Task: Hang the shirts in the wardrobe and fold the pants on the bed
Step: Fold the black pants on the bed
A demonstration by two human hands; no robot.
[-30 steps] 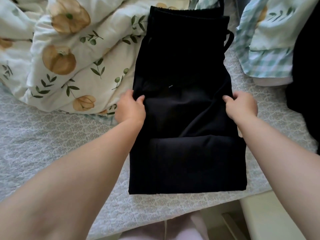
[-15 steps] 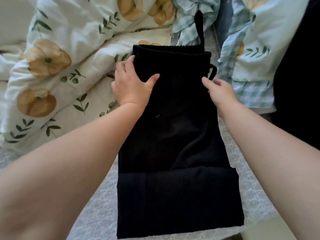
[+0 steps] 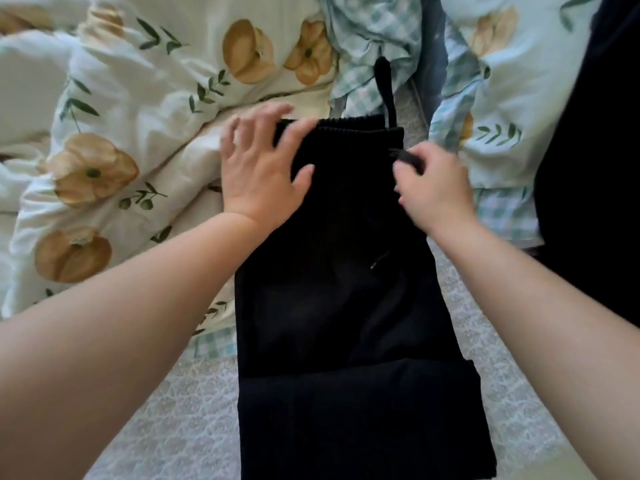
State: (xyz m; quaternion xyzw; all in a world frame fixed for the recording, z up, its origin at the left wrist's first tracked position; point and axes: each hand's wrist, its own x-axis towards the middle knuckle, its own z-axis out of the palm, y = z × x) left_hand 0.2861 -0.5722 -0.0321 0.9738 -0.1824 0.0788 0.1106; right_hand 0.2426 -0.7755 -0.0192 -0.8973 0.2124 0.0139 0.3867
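Note:
Black pants lie lengthwise on the bed, the leg ends folded up over the near part and the ribbed waistband at the far end. My left hand lies flat with spread fingers on the waistband's left corner, slightly blurred. My right hand pinches a black drawstring loop at the waistband's right edge. A second drawstring end runs away from the waistband toward the far bedding.
A cream duvet with yellow flowers is heaped to the left and beyond. Green-checked bedding and a floral pillow lie at the far right. A dark garment fills the right edge.
Both hands slid from the middle of the pants up to the waistband. My left hand flattened on the left corner; my right hand took hold of the drawstring loop.

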